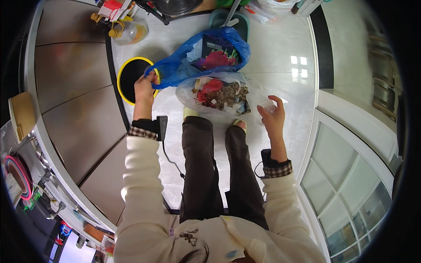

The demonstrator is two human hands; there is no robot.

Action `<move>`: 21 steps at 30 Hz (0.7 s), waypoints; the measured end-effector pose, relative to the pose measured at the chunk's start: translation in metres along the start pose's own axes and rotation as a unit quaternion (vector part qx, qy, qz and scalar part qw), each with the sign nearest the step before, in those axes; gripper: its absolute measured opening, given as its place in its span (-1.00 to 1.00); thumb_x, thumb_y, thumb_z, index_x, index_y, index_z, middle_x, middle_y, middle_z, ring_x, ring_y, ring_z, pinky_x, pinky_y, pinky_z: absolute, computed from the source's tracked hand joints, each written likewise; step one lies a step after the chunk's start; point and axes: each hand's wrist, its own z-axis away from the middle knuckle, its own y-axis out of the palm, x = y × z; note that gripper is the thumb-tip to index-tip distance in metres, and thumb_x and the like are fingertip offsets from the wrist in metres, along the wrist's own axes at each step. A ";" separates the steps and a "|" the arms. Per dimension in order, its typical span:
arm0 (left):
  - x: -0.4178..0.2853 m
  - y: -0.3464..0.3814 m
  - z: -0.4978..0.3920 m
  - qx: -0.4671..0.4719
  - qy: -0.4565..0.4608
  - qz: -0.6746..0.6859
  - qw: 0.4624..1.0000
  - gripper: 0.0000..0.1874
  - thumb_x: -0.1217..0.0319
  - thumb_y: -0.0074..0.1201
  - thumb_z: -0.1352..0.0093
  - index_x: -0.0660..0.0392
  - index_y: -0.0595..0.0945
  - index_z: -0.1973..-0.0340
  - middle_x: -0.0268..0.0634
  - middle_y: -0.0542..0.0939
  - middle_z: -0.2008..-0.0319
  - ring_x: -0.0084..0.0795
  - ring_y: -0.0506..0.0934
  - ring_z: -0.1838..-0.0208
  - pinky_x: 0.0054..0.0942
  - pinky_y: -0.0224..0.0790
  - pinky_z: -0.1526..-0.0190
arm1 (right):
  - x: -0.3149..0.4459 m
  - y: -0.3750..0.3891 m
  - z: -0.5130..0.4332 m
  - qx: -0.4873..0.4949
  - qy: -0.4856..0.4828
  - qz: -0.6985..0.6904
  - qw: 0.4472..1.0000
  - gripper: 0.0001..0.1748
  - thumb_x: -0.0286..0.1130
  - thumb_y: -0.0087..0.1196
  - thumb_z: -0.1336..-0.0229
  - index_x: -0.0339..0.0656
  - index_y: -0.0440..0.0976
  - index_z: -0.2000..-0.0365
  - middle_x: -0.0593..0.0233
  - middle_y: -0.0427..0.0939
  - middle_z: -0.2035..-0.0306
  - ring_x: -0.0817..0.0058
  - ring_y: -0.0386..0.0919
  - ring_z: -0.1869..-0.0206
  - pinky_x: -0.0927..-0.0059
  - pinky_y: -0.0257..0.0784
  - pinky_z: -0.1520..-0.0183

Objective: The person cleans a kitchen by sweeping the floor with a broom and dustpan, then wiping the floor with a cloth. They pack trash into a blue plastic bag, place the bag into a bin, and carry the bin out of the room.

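Observation:
My left hand (144, 86) grips the gathered edge of a blue plastic bag (177, 70), over the yellow rim of a round black bin (130, 80). Inside the bag lie a dark printed package with a red dragon-fruit picture (219, 54) and pale crumpled pieces. Just below it, a translucent white bag (185, 92) stands open, filled with brown shell-like scraps (232, 95) and red wrapping (210, 88). To its right, my right hand (273, 113) has thumb and forefinger apart beside a clear, hard-to-see plastic thing (266, 106); whether the fingers hold it is unclear.
A green dustpan (243, 28) stands behind the blue bag. Large plastic bottles (131, 33) are at the upper left, near a black rack (164, 16). Cabinets (82, 125) line the left side, a glazed white door (342, 184) the right. My slippered feet are close to the white bag.

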 end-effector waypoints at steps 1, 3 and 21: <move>0.000 0.002 0.010 -0.023 0.024 -0.109 0.993 -0.72 0.51 0.03 -0.19 0.31 0.44 0.18 -0.20 0.48 0.47 -0.43 0.45 0.44 -0.54 0.35 0.39 | -0.002 -0.001 0.003 0.026 -0.003 -0.003 1.000 -0.57 -0.52 0.16 0.18 -0.18 0.30 0.20 0.43 0.37 0.67 0.72 0.28 0.66 0.64 0.18 0.60; 0.009 0.036 0.034 -0.183 0.510 -0.316 0.779 -0.61 0.66 -0.01 -0.07 0.31 0.40 0.14 -0.16 0.46 0.40 -0.31 0.48 0.34 -0.49 0.34 0.31 | -0.008 -0.003 0.010 0.066 0.027 -0.023 0.997 -0.59 -0.54 0.15 0.15 -0.18 0.30 0.20 0.44 0.37 0.67 0.73 0.28 0.66 0.65 0.17 0.62; 0.215 0.269 -0.179 0.142 0.212 -0.536 0.805 0.09 0.11 0.37 0.18 0.22 0.11 -0.17 0.07 0.17 -0.17 0.02 0.08 -0.23 -0.10 0.04 -0.13 | -0.057 -0.019 -0.003 0.078 0.103 -0.257 0.958 -0.58 -0.63 0.14 0.15 -0.28 0.25 0.23 0.29 0.40 0.45 0.66 0.37 0.50 0.71 0.27 0.49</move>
